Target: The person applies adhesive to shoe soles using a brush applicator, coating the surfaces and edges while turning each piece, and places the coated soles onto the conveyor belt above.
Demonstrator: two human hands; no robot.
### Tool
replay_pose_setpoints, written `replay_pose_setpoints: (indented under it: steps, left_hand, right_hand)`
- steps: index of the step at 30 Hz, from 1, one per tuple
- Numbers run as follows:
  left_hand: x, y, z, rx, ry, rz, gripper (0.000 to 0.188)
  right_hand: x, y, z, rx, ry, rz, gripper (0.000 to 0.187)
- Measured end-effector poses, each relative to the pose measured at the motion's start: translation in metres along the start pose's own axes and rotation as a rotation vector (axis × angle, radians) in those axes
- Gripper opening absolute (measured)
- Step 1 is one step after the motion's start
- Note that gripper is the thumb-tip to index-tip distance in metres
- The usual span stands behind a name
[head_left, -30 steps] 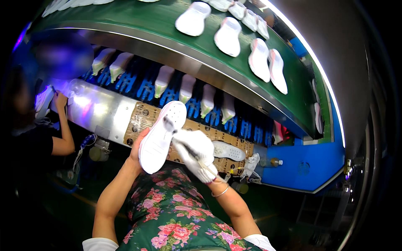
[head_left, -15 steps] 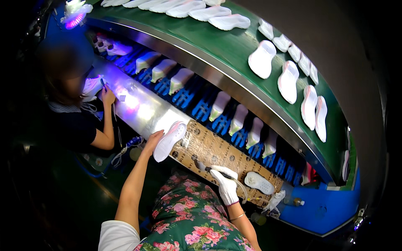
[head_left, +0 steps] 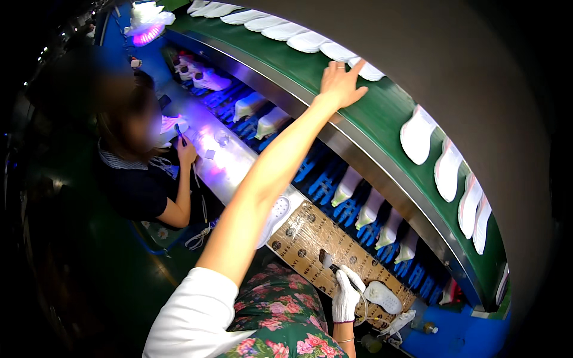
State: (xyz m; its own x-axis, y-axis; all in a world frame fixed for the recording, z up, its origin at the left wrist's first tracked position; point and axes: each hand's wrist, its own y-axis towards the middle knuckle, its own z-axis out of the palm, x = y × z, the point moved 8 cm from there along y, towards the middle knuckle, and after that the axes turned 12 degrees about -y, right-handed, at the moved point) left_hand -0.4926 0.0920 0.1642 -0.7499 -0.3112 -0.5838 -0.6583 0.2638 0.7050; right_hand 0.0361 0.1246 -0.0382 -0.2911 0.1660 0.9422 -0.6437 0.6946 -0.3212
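Observation:
My left hand (head_left: 342,85) is bare and stretched out over the green upper shelf, fingers spread. Its fingertips overlap a white shoe sole (head_left: 373,72) at the end of a row; whether they touch it I cannot tell. My right hand (head_left: 346,296), in a white glove, is closed around a dark-handled brush (head_left: 327,260) above the cardboard-covered bench. Another white sole (head_left: 279,209) with small holes lies on the bench, partly hidden by my left forearm. Beside the glove rests a white perforated sole (head_left: 383,297).
A green shelf (head_left: 394,134) with a metal edge curves over a rack of blue holders (head_left: 322,192) carrying shoe lasts. Left of me, a person (head_left: 149,173) works on a shoe under purple light. A small bottle (head_left: 430,328) and crumpled white material (head_left: 399,323) lie at the bench's right end.
My left hand has let go of the sole, now on the bench, and moved up and right to the row on the shelf. The right hand still holds the brush. The view has shifted.

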Motion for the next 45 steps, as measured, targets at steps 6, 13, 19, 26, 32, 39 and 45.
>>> replay_pose_setpoints:
  steps: [6,13,19,26,32,39,45]
  left_hand:
    - [0.024,0.014,0.02,0.022,-0.445,-0.158,0.032]
    - [-0.009,-0.063,-0.13,-0.446,-0.776,-0.143,0.016]
    - [-0.027,-0.202,-0.173,-0.346,-1.099,-0.562,0.024]
    - [-0.12,-0.391,-0.072,0.395,-1.203,-1.111,0.022]
    - [-0.192,-0.488,-0.049,0.525,-1.721,-1.472,0.059]
    - [-0.254,-0.476,-0.057,0.718,-2.247,-1.527,0.104]
    - [-0.262,-0.438,-0.04,0.488,-2.004,-1.548,0.113]
  right_hand:
    - [-0.002,-0.003,-0.002,-0.073,0.029,-0.005,0.022]
    - [0.006,-0.002,-0.019,-0.125,0.035,-0.042,0.021]
    - [0.054,0.007,-0.056,-0.1,0.203,-0.208,0.022]
    - [0.12,-0.038,-0.015,0.188,0.248,-0.291,0.018]
    - [0.123,-0.056,-0.009,0.207,0.022,-0.331,0.019]
    - [0.154,-0.065,-0.029,0.177,-0.219,-0.607,0.018]
    - [0.18,-0.067,-0.037,0.065,-0.4,-0.817,0.024]
